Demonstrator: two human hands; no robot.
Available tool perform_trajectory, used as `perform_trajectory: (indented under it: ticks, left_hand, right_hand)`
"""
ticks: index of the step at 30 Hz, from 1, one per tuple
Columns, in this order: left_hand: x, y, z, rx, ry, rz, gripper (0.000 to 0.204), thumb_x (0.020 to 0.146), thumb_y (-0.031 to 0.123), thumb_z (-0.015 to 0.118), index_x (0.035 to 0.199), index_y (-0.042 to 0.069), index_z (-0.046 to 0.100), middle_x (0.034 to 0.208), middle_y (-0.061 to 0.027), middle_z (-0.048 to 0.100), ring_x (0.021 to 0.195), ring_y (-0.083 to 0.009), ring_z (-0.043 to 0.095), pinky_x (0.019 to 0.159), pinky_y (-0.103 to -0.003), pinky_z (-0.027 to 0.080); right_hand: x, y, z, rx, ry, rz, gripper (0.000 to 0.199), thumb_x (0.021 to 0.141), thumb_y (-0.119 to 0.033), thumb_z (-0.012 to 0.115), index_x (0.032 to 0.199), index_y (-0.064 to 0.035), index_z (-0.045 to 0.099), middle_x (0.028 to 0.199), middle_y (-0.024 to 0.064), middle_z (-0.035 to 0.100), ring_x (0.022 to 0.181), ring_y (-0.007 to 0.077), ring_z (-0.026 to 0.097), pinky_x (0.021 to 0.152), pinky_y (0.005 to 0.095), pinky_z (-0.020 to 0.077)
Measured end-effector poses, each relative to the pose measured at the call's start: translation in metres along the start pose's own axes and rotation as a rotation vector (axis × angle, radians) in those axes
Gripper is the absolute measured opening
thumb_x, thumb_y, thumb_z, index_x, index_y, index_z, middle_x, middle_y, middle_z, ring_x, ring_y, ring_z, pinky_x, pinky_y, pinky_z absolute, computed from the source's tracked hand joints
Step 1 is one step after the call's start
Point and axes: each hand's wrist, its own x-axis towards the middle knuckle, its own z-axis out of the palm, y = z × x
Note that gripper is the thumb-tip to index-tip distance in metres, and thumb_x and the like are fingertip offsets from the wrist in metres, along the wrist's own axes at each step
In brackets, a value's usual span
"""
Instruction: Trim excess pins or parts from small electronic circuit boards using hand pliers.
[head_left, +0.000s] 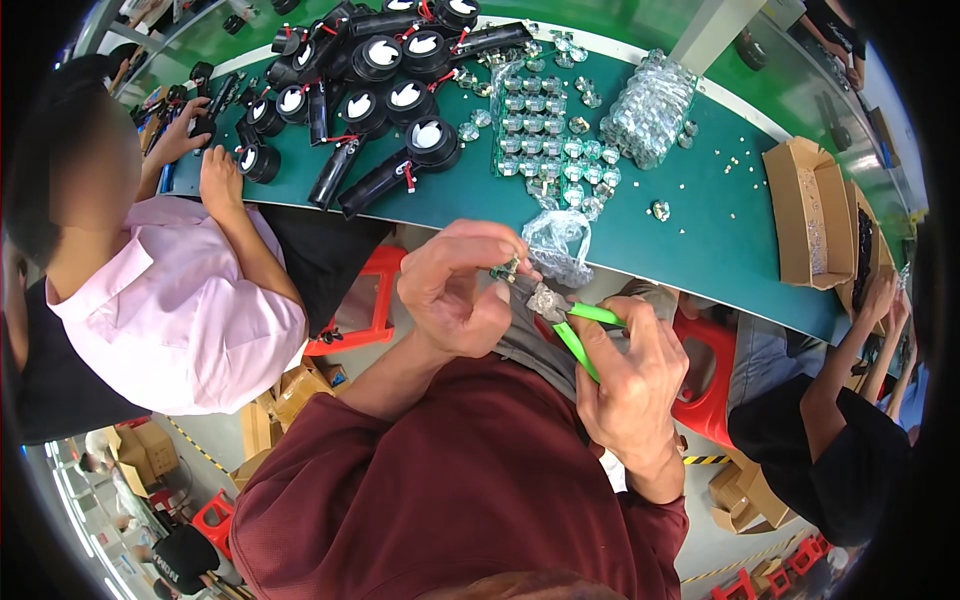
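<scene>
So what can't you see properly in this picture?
Head view:
- Small part pinched in the left hand: too tiny, fingers cover it.
- Green-handled cutters in the right hand: handle ends hidden in the palm.
- Cardboard box: contents blurred near the rim.

The small part (507, 268) pinched in the left hand (455, 295) is mostly covered by the fingertips and too small to tell apart. The green-handled cutters (570, 322) disappear into the right hand (630, 385), so the handle ends are hidden. At far left, the black round housings (390, 70) run out past the picture's top edge. What lies inside the cardboard box (815, 215) at the right is too blurred to make out.
</scene>
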Motion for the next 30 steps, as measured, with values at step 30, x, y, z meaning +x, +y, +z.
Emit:
perform_trajectory:
  ticks: [30]
  left_hand:
    - [0.0001, -0.0037, -0.0025, 0.019, -0.003, 0.018, 0.025, 0.085, -0.004, 0.053, 0.110, -0.008, 0.055, 0.100, -0.0248, 0.060, 0.078, -0.0235, 0.065, 0.067, -0.039, 0.065]
  right_hand:
    - [0.0001, 0.0004, 0.0004, 0.040, -0.003, 0.029, 0.046, 0.065, -0.005, 0.073, 0.111, -0.0117, 0.075, 0.099, 0.0093, 0.058, 0.075, 0.0236, 0.061, 0.064, 0.0370, 0.0447]
